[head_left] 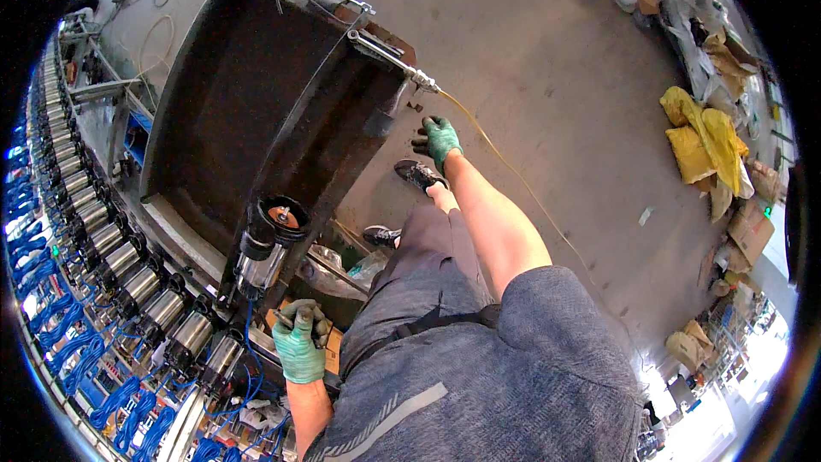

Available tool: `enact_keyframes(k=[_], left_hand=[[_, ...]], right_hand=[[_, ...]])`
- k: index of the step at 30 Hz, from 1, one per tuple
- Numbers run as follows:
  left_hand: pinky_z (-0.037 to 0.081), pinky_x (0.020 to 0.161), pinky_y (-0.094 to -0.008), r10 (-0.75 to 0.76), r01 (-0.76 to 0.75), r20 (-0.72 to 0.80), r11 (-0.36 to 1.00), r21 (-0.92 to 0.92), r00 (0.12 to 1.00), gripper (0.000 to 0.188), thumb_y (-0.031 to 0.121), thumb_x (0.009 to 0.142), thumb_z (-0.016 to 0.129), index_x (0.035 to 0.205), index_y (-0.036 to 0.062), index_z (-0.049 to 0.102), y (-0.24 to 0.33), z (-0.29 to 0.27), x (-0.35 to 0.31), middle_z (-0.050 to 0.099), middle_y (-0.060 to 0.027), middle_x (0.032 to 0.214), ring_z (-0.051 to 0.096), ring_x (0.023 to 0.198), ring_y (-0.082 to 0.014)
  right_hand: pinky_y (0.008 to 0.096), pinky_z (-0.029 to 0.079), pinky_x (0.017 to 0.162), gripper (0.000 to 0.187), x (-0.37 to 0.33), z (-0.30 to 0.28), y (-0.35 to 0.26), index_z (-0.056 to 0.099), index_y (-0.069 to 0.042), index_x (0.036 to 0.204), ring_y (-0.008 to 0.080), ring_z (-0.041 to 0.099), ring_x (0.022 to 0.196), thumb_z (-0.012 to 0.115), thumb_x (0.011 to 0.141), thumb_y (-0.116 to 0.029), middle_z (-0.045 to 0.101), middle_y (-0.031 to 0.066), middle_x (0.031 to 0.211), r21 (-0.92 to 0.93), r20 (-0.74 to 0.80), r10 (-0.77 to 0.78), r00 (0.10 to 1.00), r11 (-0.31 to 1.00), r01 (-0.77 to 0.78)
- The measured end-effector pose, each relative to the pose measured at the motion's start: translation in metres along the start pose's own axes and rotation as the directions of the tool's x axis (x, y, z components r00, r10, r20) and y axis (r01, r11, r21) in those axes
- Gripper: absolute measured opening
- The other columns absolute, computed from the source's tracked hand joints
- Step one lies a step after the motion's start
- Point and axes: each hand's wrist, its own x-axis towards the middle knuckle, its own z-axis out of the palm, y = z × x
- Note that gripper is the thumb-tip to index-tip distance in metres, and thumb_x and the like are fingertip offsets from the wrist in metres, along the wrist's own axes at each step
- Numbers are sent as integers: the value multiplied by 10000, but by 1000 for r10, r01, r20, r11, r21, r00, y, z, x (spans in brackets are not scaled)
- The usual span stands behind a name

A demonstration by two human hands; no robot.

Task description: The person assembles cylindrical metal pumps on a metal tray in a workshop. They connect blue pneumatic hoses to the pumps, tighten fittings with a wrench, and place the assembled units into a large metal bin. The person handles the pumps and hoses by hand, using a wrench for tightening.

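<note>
My left hand (pixel 301 346), in a green glove with dark fingers, is closed below the near end of a dark metal trough. Its fingers are curled together; I cannot make out what they hold, if anything. Just beyond it, a silver-and-black cylindrical motor unit (pixel 261 265) leans at the trough's corner, its round top showing a copper-coloured disc (pixel 284 216). My right arm stretches forward, and the gloved right hand (pixel 440 139) is in the air past the trough's right side, fingers apart and holding nothing visible. Near it, a silver rod-shaped tool (pixel 389 53) with a yellow hose (pixel 492 145) lies across the trough's edge.
The dark trough (pixel 214 111) fills the area ahead of me. Along the left curves a line of silver-and-black cylinders (pixel 141 282) with coiled blue cables (pixel 77 351). Yellow sacks (pixel 705 141) and cardboard (pixel 751 231) lie at the right. Below the trough is plastic wrapping (pixel 368 269).
</note>
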Motion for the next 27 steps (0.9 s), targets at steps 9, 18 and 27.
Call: enact_keyframes(k=[9,18,27], left_hand=[[405,459,-213,-64,64,-7,996,66,998,415,350,889,784,1074,3,655,-5,1,14,637,-53,791,565,580,-105],[404,456,-199,-86,89,-41,994,66,995,406,327,900,774,1091,-6,644,-9,4,13,641,-55,788,552,573,-92],[404,452,-208,-102,102,-4,993,67,995,461,345,898,774,1103,-45,637,-7,9,19,614,-39,784,539,560,-92]], right_hand=[[496,528,874,291,76,29,-44,616,-50,1158,440,644,1043,626,919,-216,661,261,1113,-880,192,-695,692,190,435],[486,525,859,241,29,41,-45,630,-48,1115,429,651,1033,567,971,-231,697,227,1042,-790,78,-648,758,423,444],[431,544,740,251,10,48,-68,650,-66,1115,326,703,879,529,994,-250,714,194,989,-738,0,-520,854,576,351]])
